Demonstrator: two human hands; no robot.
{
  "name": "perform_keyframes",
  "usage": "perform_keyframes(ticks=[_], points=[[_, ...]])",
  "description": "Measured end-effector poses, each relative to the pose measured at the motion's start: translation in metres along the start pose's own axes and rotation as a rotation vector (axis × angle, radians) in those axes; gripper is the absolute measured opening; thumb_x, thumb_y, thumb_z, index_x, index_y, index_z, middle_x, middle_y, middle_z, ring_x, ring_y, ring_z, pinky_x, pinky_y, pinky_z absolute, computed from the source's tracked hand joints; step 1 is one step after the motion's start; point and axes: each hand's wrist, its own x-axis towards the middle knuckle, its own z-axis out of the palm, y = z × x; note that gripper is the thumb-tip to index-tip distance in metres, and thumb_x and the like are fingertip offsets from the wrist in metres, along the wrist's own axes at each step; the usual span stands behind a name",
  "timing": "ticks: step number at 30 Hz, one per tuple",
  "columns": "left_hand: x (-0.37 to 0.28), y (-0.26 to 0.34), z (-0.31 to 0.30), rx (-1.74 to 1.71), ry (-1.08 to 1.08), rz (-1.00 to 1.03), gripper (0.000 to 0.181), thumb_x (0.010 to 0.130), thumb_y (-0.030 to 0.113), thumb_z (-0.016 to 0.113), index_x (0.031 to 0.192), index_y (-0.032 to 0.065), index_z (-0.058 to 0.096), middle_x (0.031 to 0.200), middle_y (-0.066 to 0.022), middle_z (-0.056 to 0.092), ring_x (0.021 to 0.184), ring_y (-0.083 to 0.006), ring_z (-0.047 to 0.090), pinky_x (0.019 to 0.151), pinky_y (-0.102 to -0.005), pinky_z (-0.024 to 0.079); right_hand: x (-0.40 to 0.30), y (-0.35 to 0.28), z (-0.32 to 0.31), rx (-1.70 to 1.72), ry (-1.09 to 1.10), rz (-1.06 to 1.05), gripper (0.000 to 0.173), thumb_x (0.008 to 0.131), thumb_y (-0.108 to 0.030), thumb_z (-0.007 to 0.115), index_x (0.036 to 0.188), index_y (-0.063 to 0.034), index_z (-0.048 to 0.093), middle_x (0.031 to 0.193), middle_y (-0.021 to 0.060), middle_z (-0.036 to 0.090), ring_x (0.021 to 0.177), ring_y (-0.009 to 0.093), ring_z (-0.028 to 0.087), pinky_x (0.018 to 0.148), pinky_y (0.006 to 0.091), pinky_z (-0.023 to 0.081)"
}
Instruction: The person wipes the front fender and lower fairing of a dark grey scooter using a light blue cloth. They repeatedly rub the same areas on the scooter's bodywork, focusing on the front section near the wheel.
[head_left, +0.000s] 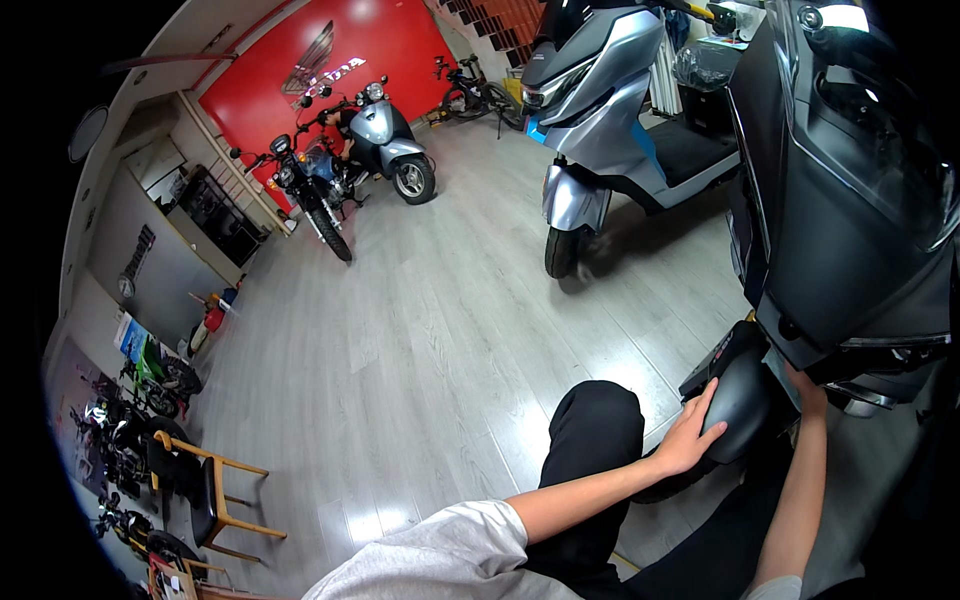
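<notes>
A dark scooter with a matte front fairing (847, 232) stands close on the right. Below the fairing is its matte black front fender (739, 405), over a black tyre (675, 484). My left hand (686, 439) rests with fingers apart on the left side of the fender. Behind the fender, under the fairing, my right hand (806, 390) reaches in beside a pale bluish cloth or sheet (780, 373); its fingers are mostly hidden, so its grip cannot be made out.
A silver-blue scooter (600, 105) stands just beyond. Farther off, a person crouches between a motorcycle (307, 187) and a silver scooter (386, 142). A wooden chair (214, 487) and parked motorcycles (124, 442) line the left side. A bicycle (480, 94) leans by the stairs.
</notes>
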Motion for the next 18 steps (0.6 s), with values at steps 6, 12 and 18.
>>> perform_keyframes(ticks=[6,12,18], points=[[0.0,0.001,-0.001,-0.018,-0.012,-0.013,0.075,0.098,0.032,0.055,0.156,0.0172,0.009,0.146,-0.0241,0.033,0.133,-0.0397,0.039,0.11,-0.0414,0.033,0.005,0.026,0.009,-0.003,0.077,-0.127,0.045,0.094,-0.027,0.056,0.131,-0.0022,0.055,0.137,0.02,0.054,0.129,0.038,0.047,0.109,0.0425,0.035],[0.001,0.001,-0.001,-0.004,-0.001,-0.018,0.076,0.097,0.031,0.055,0.156,0.0182,0.009,0.145,-0.0228,0.035,0.13,-0.0397,0.042,0.108,-0.0416,0.035,0.006,0.046,0.018,-0.025,0.086,-0.178,0.045,0.094,-0.027,0.057,0.132,-0.0028,0.054,0.138,0.0191,0.053,0.13,0.037,0.047,0.11,0.0422,0.034],[-0.005,0.001,0.002,-0.013,0.015,-0.009,0.077,0.097,0.03,0.056,0.156,0.0192,0.009,0.144,-0.0236,0.036,0.128,-0.041,0.044,0.107,-0.0422,0.037,0.001,0.009,0.015,-0.028,0.097,-0.183,0.044,0.094,-0.025,0.058,0.131,-0.0028,0.055,0.138,0.0188,0.054,0.13,0.036,0.047,0.109,0.0423,0.035]])
